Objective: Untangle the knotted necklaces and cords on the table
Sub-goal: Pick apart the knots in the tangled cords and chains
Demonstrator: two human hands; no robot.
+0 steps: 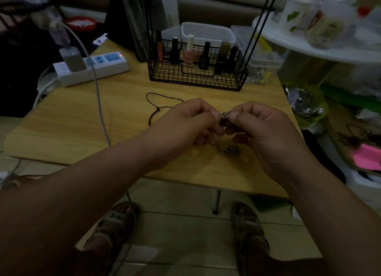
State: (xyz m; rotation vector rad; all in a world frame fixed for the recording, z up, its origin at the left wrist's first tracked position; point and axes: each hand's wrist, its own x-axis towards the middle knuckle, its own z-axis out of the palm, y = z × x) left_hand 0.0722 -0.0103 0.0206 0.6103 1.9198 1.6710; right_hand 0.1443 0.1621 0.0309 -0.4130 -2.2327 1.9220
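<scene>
Item in work: silver chain necklace [225, 116], a knotted clump.
- Hold: your left hand [185, 119] and right hand [261, 125] pinch it from either side, fingers curled tight on it, above the table [82, 119].
- Remainder: the chain's heap [229, 150] lies on the table just below and looks tangled.
- Black cord [153, 108]: lies apart to the left in an open loop, seemingly free.
- Judged: you have the cord separated, and the chain knot is left.
</scene>
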